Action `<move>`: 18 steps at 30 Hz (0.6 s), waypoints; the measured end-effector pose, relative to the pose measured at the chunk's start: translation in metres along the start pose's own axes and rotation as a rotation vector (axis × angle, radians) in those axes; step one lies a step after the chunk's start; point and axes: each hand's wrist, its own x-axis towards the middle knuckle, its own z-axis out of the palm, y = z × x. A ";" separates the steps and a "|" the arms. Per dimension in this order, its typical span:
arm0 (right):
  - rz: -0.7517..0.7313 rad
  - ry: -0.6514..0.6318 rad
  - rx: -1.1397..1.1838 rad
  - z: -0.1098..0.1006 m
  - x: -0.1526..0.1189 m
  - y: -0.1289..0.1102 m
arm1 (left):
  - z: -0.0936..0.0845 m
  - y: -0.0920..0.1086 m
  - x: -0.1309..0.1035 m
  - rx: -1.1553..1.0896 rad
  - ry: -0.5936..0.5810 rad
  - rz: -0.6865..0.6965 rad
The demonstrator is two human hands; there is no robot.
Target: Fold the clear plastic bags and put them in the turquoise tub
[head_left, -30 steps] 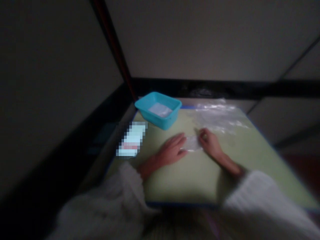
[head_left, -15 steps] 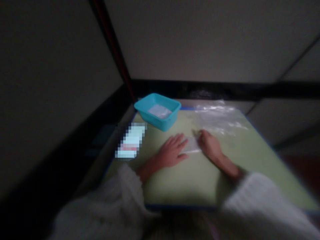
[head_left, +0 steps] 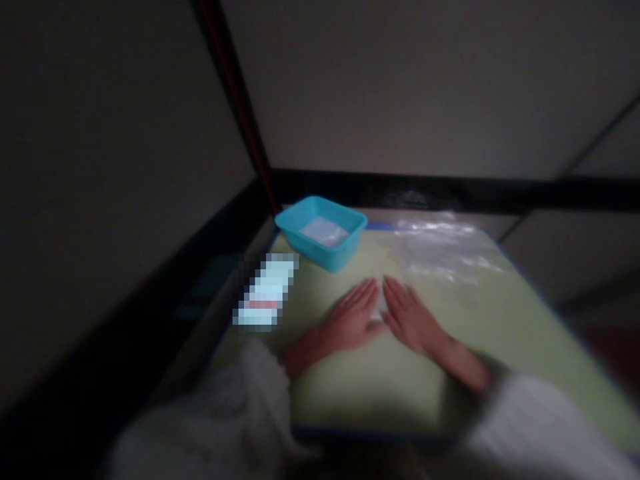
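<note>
Flat on the light green tabletop (head_left: 360,400) lies my left hand (head_left: 353,317), its fingers stretched out and the thumb apart. My right hand (head_left: 413,317) rests palm down just to its right, fingers extended, the fingertips of both hands nearly meeting. Between and under them a small piece of clear plastic, like a little bag (head_left: 379,307), shows as a narrow strip; the hands cover the rest. Neither hand grips anything.
A turquoise plastic basket (head_left: 330,258) with whitish flat packets (head_left: 324,231) inside stands at the back left. Crumpled clear plastic bags (head_left: 445,247) lie at the back right. A pixelated bright phone-like screen (head_left: 267,293) is at the left edge. Walls enclose the far and left sides.
My right hand has gone from closed fingers at the plastic's right end to lying flat on it, closer to my left hand. The left hand stays flat. The view has shifted slightly.
</note>
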 end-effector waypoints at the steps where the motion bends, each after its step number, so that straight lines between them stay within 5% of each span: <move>1: 0.006 -0.010 -0.005 0.001 0.000 0.000 | 0.002 -0.001 0.000 0.005 0.000 0.005; 18: 0.037 -0.037 0.047 0.006 -0.008 0.020 | 0.000 -0.019 -0.004 0.088 -0.007 -0.045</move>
